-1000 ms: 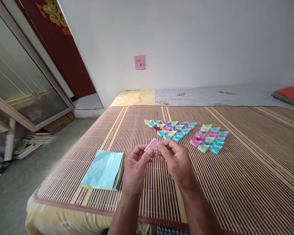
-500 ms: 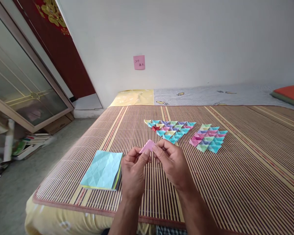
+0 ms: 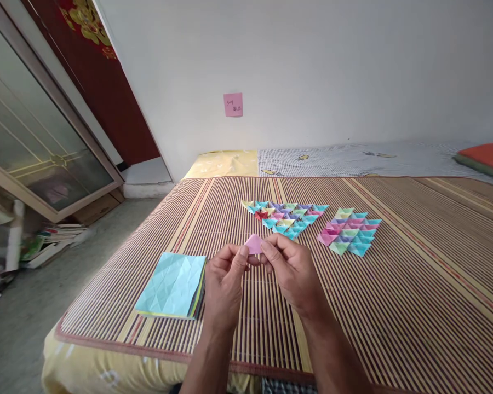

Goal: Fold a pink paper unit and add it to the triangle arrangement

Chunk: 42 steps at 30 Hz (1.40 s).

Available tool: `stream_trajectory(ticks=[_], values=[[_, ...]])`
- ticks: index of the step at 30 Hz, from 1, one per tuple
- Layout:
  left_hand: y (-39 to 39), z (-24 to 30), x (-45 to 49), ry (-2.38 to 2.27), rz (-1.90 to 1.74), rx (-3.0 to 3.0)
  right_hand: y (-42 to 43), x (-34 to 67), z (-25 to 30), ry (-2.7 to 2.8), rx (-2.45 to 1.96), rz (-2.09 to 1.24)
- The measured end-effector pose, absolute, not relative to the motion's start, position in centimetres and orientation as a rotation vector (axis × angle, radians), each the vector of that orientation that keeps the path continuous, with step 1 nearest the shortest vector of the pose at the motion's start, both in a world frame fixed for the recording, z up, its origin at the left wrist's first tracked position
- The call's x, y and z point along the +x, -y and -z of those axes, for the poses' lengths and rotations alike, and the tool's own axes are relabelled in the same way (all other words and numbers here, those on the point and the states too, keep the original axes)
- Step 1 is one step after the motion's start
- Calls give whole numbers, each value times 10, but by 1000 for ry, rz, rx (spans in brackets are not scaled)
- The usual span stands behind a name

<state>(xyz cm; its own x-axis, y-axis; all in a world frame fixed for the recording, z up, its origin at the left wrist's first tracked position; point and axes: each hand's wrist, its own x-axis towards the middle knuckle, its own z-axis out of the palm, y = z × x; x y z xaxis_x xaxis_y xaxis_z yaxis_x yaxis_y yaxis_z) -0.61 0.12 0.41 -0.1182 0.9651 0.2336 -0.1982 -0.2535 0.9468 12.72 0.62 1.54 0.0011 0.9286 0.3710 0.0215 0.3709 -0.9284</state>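
Observation:
A small folded piece of pink paper [image 3: 253,244] is pinched between my two hands above the bamboo mat. My left hand [image 3: 225,279] grips its left corner between thumb and fingers. On the right corner, my right hand [image 3: 290,268] has its thumb on the near face with the fingers curled behind. Left of my hands lies a stack of creased paper sheets [image 3: 170,284], light blue on top with yellow and dark edges below. Beyond my hands sit rows of small folded paper boats [image 3: 285,216] in several colours, and a second group of paper boats [image 3: 351,232] stands to the right.
The striped bamboo mat [image 3: 411,306] covers the bed, with yellow bedding [image 3: 94,366] hanging at the front edge. A pink note [image 3: 233,104] sticks to the wall. An orange cushion [image 3: 487,156] lies far right; books [image 3: 55,241] are piled on the floor at left.
The pink paper has turned and shifted slightly right, now showing as a flatter triangle-like shape. My left thumb has moved to its left corner, and both hands still hold it.

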Motion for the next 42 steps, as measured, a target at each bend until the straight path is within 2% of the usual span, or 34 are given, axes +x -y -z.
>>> stream_trajectory(ticks=[8,15,22,27,30,37,42], values=[[-8,-1,-14,-1019,-1540,1165,-6,128,-15,1581,-950,-933],[-16,5,-27,-986,-1404,1094,-11,126,-13,1487,-983,-905],[-11,4,-20,-1042,-1593,1164,-11,126,-14,1484,-966,-820],[-10,2,-16,-1038,-1644,1094,-11,125,-16,1473,-913,-898],[-11,0,-16,-983,-1595,1033,-11,126,-17,1522,-884,-962],[-16,-1,-25,-888,-1339,1117,-12,129,-13,1548,-894,-822],[-16,5,-28,-896,-1350,1198,-14,129,-10,1564,-886,-787]])
